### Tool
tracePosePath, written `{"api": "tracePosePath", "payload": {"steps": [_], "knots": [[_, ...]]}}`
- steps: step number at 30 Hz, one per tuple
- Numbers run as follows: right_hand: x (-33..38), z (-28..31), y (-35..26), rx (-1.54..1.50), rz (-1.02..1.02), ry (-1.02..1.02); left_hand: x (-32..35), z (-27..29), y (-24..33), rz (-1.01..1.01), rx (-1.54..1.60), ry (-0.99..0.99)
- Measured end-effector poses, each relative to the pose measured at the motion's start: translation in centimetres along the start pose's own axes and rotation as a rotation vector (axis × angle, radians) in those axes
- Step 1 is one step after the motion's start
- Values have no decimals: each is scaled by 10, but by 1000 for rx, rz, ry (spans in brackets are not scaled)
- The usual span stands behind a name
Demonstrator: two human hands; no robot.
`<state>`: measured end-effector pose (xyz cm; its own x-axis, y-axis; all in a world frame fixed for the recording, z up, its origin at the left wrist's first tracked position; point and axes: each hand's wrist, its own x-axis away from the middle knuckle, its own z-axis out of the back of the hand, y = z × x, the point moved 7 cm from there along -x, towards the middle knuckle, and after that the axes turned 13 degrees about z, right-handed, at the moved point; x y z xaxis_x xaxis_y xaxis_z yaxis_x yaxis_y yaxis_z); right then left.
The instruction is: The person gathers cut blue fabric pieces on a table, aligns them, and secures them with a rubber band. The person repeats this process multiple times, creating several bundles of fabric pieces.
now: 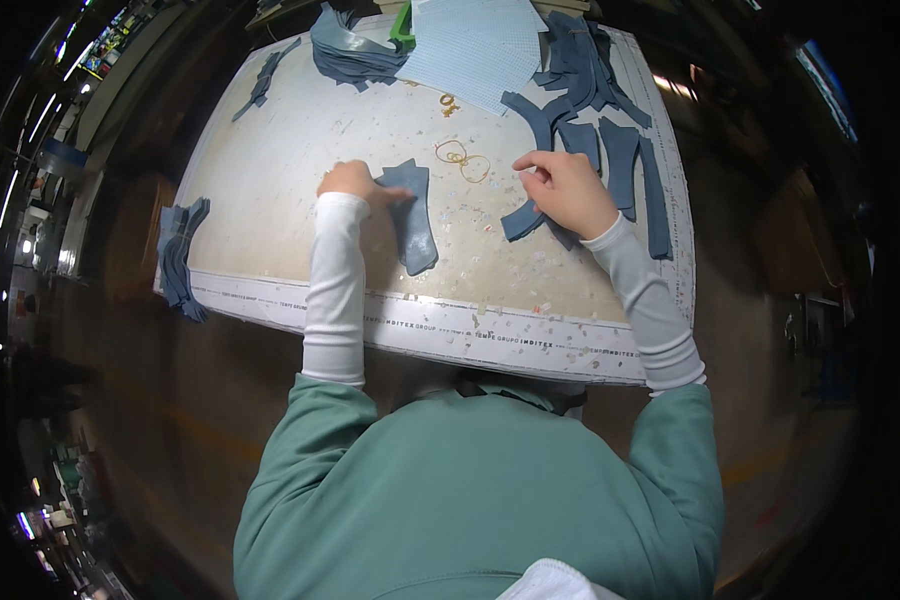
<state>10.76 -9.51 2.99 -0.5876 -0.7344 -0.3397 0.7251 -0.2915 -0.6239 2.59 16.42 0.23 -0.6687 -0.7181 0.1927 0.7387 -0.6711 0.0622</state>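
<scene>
Blue-grey fabric panel [417, 232], upper middle of the frame, is probably handling light, floppy, edge-held best; left grip [352, 183] is touching it, pinch unclear; right grip [570, 192] is hanging narrowly parted.

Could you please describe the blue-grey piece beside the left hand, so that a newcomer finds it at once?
On the pale tabletop, look left of the thin yellow loops near the middle. There lies the blue-grey piece, with the left hand at its upper left edge. Unlike the blue-grey strips clustered around the right hand, it lies apart from the others.
</scene>
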Motion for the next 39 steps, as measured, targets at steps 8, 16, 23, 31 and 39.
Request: {"api": "tracePosePath", "payload": {"steps": [8,16,23,31,39], "knots": [[1,-23,-9,-312,-4,-7,39,-26,25,-374,1177,-287],[14,13,-8,-657,-19,356,104,-6,100,-446,1549,-701],[33,72,-2,-795,-13,603,126,2,118,-456,1657,-1035],[29,40,-8,-640,-22,468,134,-3,144,-368,1543,-1003],[15,94,34,-565,-7,238,143,-3,200,-480,1468,-1070]]}}
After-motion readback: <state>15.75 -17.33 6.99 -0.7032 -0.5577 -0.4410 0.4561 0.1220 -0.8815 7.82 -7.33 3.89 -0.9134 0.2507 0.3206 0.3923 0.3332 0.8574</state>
